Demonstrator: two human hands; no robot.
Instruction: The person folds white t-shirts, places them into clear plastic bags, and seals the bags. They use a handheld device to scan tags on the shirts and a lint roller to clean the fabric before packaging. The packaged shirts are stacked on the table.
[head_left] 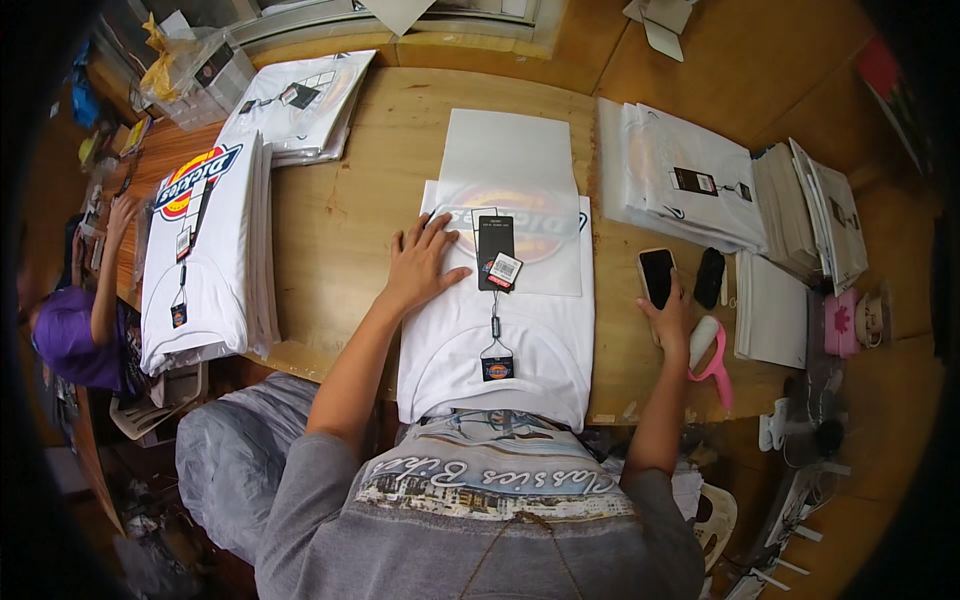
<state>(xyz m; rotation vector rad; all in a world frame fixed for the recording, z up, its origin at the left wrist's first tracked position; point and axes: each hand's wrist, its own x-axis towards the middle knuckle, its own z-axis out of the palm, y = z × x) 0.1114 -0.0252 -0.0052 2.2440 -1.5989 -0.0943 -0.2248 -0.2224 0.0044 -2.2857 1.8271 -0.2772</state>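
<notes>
A white T-shirt [420, 330] lies folded in front of me, its collar toward me. Over its printed chest rests a translucent sheet [510, 150] that reaches past the shirt's far edge. A black hang tag [496, 240] with a white sticker lies on the sheet, its cord running to the collar label. My left hand [425, 262] is spread flat on the shirt's left side, thumb near the tag. On the right, my right hand [668, 312] has its fingers around the lower part of a smartphone [656, 277], which has a dark screen.
White shirts are stacked at left [205, 270], with a bagged pile [300, 100] behind. At right stand bagged shirts [680, 170], a paper stack [770, 310], a pink-handled lint roller [712, 370] and a black object [709, 278]. A person in a purple cap [70, 330] works at far left.
</notes>
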